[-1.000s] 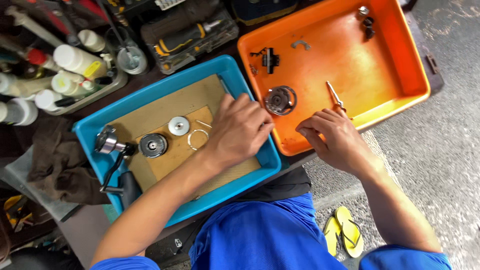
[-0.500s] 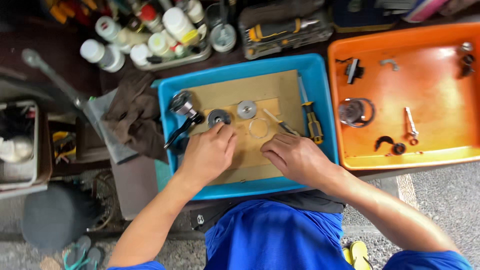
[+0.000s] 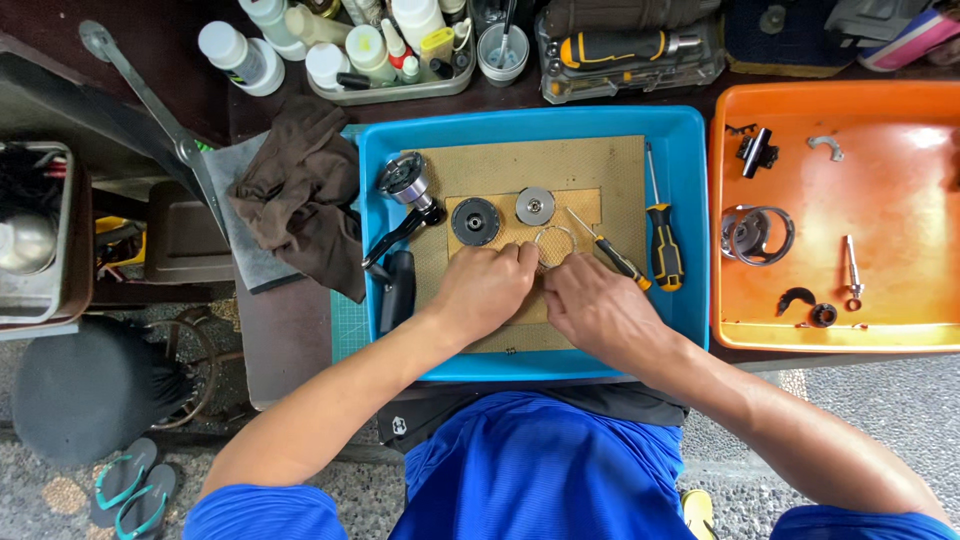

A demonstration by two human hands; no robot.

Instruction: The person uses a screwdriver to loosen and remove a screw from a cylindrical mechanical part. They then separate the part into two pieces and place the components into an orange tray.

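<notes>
Thin metal wire ring (image 3: 553, 243) on tan mat, partly hidden by fingertips; left hand (image 3: 485, 290) and right hand (image 3: 598, 308) curled, pinching it; grip unclear.

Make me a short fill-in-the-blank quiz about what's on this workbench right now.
1. Both hands, the left hand and the right hand, rest inside the ____ tray.
2. The yellow-and-black screwdriver lies in the ____ tray.
3. The brown cloth lies to the ____ of the blue tray.
4. The thin wire ring lies at the ____ of both hands.

Missing words: blue; blue; left; fingertips
</notes>
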